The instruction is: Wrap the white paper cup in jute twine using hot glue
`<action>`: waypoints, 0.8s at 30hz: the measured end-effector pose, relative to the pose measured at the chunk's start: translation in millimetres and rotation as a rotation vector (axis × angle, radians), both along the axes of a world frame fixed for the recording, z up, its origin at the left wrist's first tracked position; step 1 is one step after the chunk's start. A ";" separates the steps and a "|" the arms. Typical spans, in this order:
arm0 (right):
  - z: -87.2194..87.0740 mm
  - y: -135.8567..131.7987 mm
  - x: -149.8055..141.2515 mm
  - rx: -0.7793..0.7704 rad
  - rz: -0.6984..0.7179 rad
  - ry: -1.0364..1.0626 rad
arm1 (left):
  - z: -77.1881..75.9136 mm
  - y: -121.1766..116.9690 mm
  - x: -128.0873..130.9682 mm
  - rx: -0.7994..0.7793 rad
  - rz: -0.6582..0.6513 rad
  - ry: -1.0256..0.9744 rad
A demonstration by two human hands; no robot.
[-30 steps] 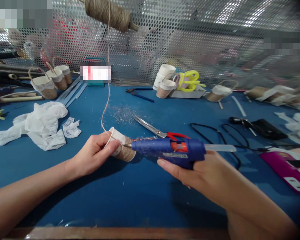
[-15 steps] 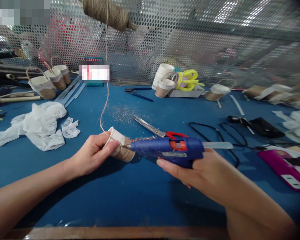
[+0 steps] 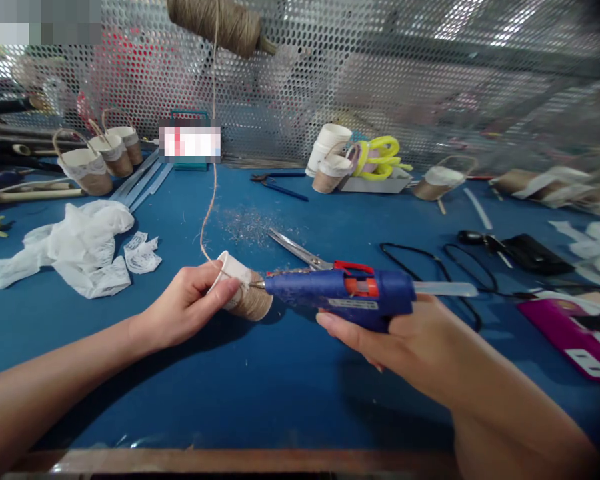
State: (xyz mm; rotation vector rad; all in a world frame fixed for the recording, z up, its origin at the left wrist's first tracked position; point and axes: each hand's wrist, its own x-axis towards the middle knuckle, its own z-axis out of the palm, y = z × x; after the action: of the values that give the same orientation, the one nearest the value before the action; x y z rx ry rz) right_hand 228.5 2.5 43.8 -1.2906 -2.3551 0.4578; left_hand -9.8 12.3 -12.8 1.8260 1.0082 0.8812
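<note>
A perforated metal screen (image 3: 430, 93) stands behind the scissors (image 3: 300, 252), and the blue tabletop (image 3: 280, 387) spreads all around them, bearing them open-bladed with red handles. In front and to the right of the scissors, the right hand (image 3: 405, 340) is closed around the grip of a blue glue gun (image 3: 320, 293), whose body partly covers the red handles in view. In front and to the left of the scissors, the left hand (image 3: 190, 303) is clamped on a small paper cup (image 3: 255, 300), thumb on its outside. Well apart to the left of the scissors lies a crumpled heap of white lace (image 3: 80, 247); high behind them hangs a spool of brown twine (image 3: 220, 27). The cup itself sits just in front and to the left of the scissors, tilted well over, its open mouth facing up and left. It is white at the rim and upper wall, with rough brown twine wrapped in close rows around its lower part. A thin twine strand (image 3: 211, 207) drops from the spool to the cup's mouth. The gun's metal nozzle (image 3: 257, 285) points at the wall near the thumb; whether it touches is too small to tell.
</note>
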 end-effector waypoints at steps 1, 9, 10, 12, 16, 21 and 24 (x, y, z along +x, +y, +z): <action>-0.2 0.0 -0.3 0.010 -0.001 0.000 | 0.1 0.0 0.1 -0.002 0.002 0.002; -5.8 -1.8 1.2 -0.035 -0.026 -0.002 | 0.9 0.1 0.4 0.018 0.009 0.026; -5.5 -2.6 1.1 -0.038 -0.026 0.001 | 1.1 0.1 0.4 0.020 0.013 0.031; -4.7 -4.1 0.6 -0.032 -0.021 0.007 | 1.4 0.0 0.5 0.019 0.020 0.044; -4.0 -5.3 0.0 0.005 0.004 -0.011 | 0.7 -0.2 0.4 0.010 0.039 0.041; -3.5 -5.5 0.4 0.041 0.032 -0.047 | -1.9 -0.3 -0.1 -0.015 0.047 0.022; -2.4 -5.6 -0.4 0.022 0.015 -0.053 | -2.9 -0.4 -0.3 -0.024 0.042 0.025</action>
State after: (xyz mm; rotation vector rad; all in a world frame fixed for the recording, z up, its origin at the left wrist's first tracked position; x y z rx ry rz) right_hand 228.2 -3.1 41.4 -1.2908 -2.4081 0.4055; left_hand -10.1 11.9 -15.6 1.8051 1.0720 0.8704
